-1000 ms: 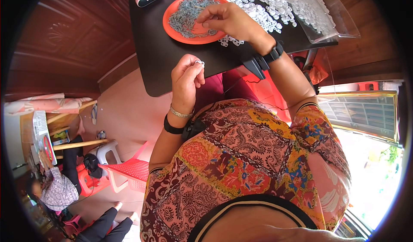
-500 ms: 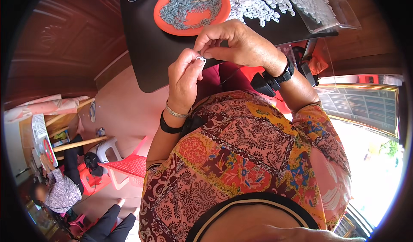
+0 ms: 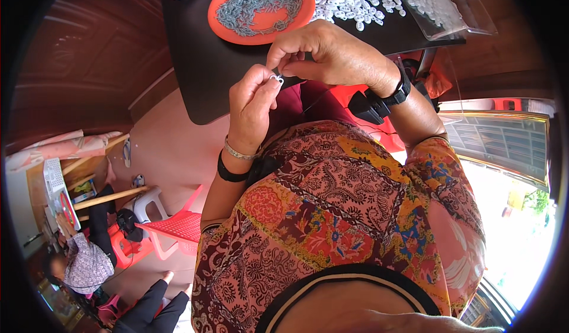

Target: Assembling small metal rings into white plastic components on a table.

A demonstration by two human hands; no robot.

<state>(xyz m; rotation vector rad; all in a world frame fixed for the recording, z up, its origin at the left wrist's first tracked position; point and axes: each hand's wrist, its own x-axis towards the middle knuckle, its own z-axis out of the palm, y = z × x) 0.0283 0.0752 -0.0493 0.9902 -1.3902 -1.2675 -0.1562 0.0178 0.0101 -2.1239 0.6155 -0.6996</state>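
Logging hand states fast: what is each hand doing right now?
Left hand: closed, pinching a small white ring.
Right hand: fingertips closed at the same ring; whether it holds anything cannot be told.

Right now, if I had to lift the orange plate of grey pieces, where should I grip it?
Probably the orange plate by its bare near rim, coming from the person's side: grey pieces fill the middle, white pieces crowd its right, and the black table is open there.
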